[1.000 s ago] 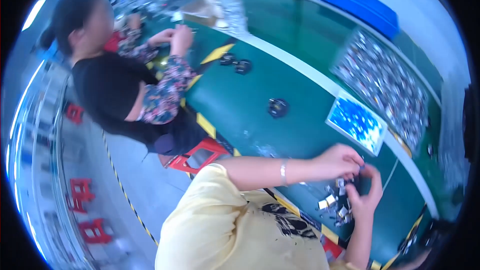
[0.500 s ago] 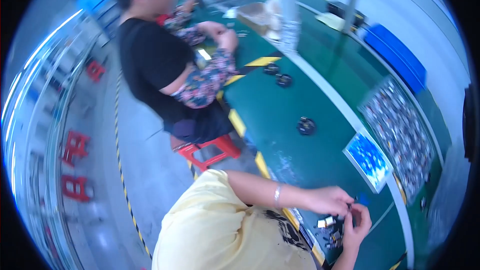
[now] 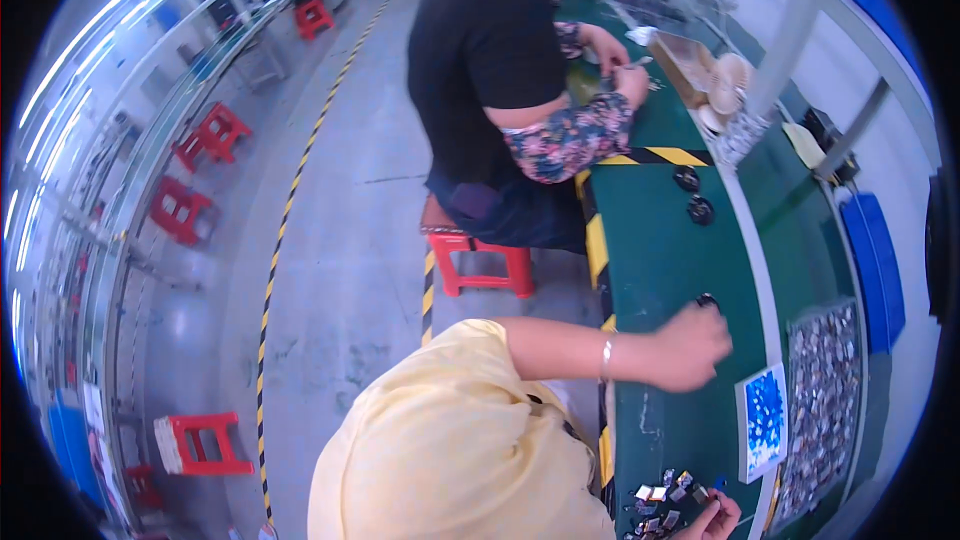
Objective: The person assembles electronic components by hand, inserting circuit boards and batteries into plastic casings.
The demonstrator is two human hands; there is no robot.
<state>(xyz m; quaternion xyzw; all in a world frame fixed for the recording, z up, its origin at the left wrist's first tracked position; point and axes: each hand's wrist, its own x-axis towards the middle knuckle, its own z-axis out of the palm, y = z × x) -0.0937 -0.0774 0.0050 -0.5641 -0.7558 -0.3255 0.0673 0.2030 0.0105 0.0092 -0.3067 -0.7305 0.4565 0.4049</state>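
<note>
My left hand (image 3: 690,348) is over the green bench top (image 3: 660,260), slightly blurred, its fingers curled downward and the tips hidden. A small round black part (image 3: 707,300) shows just beyond it, partly covered by the hand; whether they touch, I cannot tell. Down at the lower edge, my right hand (image 3: 714,518) has thumb and fingers bent together in a pinch; anything between them is too small to name. Beside it lies a loose pile of small black, silver and gold-coloured parts (image 3: 658,510).
Farther along the bench sit two round black parts (image 3: 700,209). A white-framed blue box (image 3: 763,422) and a sheet of packed small parts (image 3: 822,400) stand at right. A co-worker (image 3: 490,60) sits on a red stool (image 3: 485,265), with a blue bin (image 3: 872,270) across the bench.
My hands were together above the small parts; now they are apart. The left has moved forward to the round black part, the right stays near the pile. The view has turned.
</note>
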